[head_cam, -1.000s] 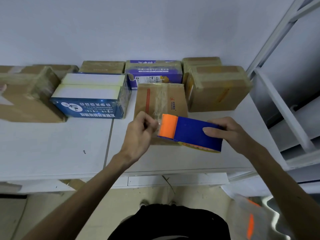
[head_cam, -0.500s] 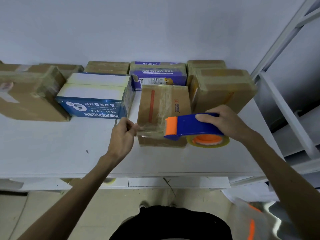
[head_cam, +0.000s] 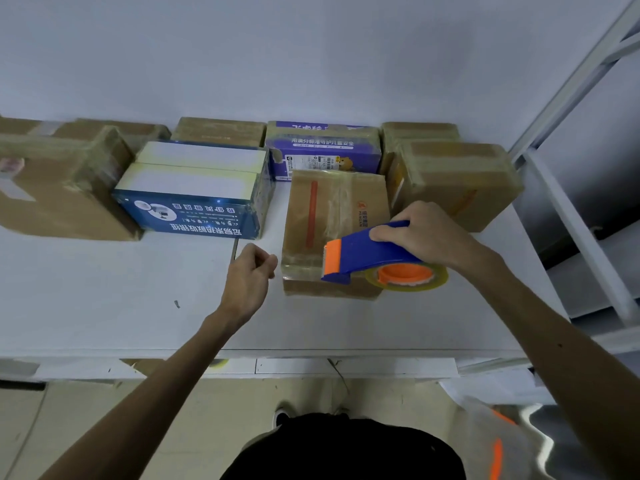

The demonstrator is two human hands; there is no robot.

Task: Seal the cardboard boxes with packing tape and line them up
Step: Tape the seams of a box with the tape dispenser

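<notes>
A small brown cardboard box [head_cam: 332, 209] with a red stripe lies on the white table [head_cam: 104, 306], with clear tape along its top. My right hand [head_cam: 426, 233] grips the blue and orange tape dispenser [head_cam: 360, 254] over the box's near right corner; its yellowish tape roll [head_cam: 408, 280] hangs past the box's right side. A strip of clear tape [head_cam: 301, 266] runs from the dispenser across the box's near end. My left hand [head_cam: 251, 275] pinches the strip's end just left of the box's near left corner.
Taped boxes stand along the wall: a large brown one [head_cam: 59, 188] at the left, a blue and white one [head_cam: 194, 202], a purple one [head_cam: 325, 150] and a brown one [head_cam: 460, 178] at the right. A white metal shelf frame [head_cam: 571, 216] rises at the right.
My hands drew apart, stretching tape across the box's near end. The dispenser turned flat and came down onto the box; my left hand moved left of the box.
</notes>
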